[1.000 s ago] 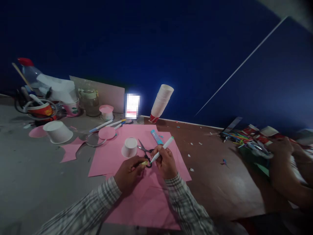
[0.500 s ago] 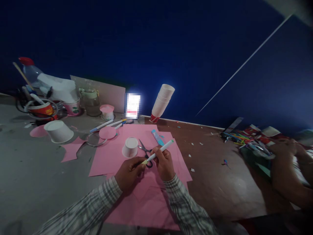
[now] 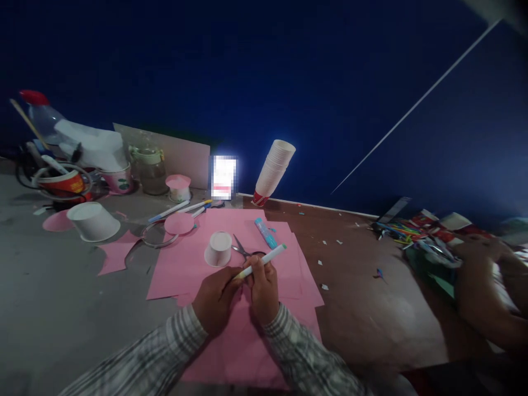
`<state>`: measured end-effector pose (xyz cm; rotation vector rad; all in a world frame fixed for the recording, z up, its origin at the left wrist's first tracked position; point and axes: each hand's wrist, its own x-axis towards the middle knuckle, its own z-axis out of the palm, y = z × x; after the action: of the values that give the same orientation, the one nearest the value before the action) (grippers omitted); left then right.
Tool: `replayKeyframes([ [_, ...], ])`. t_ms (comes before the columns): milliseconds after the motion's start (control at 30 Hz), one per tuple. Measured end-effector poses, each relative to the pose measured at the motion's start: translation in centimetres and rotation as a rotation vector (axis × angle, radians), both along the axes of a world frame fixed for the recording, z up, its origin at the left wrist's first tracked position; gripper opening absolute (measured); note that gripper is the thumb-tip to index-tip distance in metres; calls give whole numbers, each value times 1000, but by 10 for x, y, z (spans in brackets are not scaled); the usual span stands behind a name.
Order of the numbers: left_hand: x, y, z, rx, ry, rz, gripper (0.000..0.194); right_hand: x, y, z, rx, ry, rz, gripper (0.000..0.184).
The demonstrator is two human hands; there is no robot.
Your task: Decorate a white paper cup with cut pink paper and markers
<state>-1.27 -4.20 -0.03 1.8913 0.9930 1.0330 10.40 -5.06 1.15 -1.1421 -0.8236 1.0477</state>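
Observation:
My right hand is closed around a white marker pen with a green end. The pen slants down to the left, and its pale yellow lower end meets the fingers of my left hand. Those fingers are pinched around that end; the tip itself is hidden. Just beyond my hands, scissors lie partly opened on the pink paper sheets, their handles partly covered by my right hand. An upside-down white paper cup stands to their left. A light blue glittery tube lies behind the pen.
A tilted stack of paper cups stands by the blue wall. Leftward are another white cup, pink paper scraps, several markers and a glass jar. At the right, another person's arm rests near colourful strips.
My right hand has moved left and slightly down, bringing the pen deeper against my left fingers. The pale yellow end shows less now. The view has shifted slightly.

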Motion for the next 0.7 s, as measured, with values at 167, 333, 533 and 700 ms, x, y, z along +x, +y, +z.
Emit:
replayKeyframes([
  [167, -1, -4, -6, 210, 94, 16, 27, -6, -5, -9, 29, 8, -13, 45],
  [333, -1, -6, -6, 323, 107, 36, 24, -8, -6, -18, -1, 11, -13, 46],
  [533, 0, -3, -8, 339, 139, -3, 23, 1, -4, -4, -40, -46, 30, 49],
  [700, -14, 3, 0, 521, 63, 56, 33, 33, 6, 24, -76, -79, 6, 46],
])
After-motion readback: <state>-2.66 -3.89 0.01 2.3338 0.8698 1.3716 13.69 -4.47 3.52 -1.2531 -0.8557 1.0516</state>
